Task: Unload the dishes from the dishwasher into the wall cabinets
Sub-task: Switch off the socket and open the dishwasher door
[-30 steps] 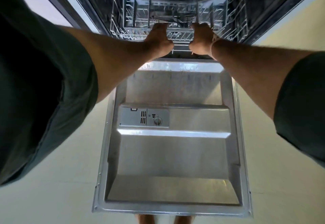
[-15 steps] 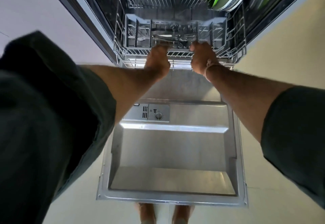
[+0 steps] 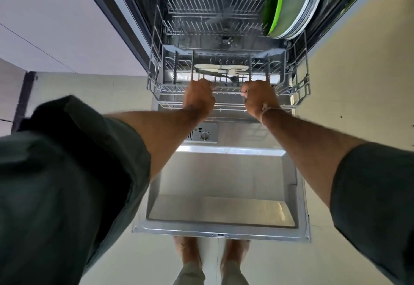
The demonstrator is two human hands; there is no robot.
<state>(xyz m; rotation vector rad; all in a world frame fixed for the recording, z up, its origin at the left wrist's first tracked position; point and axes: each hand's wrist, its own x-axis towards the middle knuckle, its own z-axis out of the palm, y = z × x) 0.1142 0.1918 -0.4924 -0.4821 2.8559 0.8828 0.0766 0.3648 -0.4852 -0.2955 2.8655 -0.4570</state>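
Grey wire forms the lower rack (image 3: 300, 87) that I see across the upper half of the head view. It stands partly out over the open dishwasher door (image 3: 224, 184), which lies flat below it with its steel inner face up. On my feed both hands are on the rack's front rail. The left hand (image 3: 198, 96) has its fingers curled over the top wire left of centre, and the right hand (image 3: 259, 97) grips the same wire right of centre, with a thin band (image 3: 272, 108) round its wrist. The two hands are apart, with a stretch of bare rail between them. Just behind the rail sits a grey plastic cutlery basket (image 3: 168, 65) spanning the rack's width. In its middle section lie a few pieces of cutlery (image 3: 220, 69), flat and crosswise, among them a pale fork and what looks to me like a spoon. Further back, at the rack's right rear, plates (image 3: 291, 5) stand on edge, a green-rimmed one nearest the centre and white ones close behind it toward the right wall. On the door, the detergent dispenser (image 3: 205, 136) shows between the forearms, partly hidden by the left one. Dark green sleeves (image 3: 67, 172) cover both upper arms. Below the door's front edge I can see two bare feet (image 3: 188, 251) on a pale floor (image 3: 291, 266).
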